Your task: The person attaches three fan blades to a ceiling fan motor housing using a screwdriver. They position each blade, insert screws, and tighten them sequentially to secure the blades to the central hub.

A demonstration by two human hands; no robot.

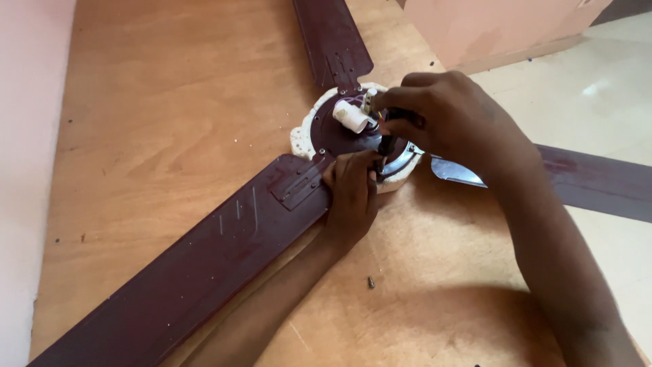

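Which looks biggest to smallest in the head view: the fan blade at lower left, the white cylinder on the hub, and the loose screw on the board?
1. Fan blade at lower left, largest by far.
2. White cylinder on the hub.
3. Loose screw, smallest, though nearer the camera than the cylinder.

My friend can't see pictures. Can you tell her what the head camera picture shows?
Two hands work at the middle of a dark maroon ceiling fan lying on a wooden board. The right hand grips a dark tool at the hub beside a small white cylinder, while the left hand steadies the hub's edge. A loose screw lies nearby.
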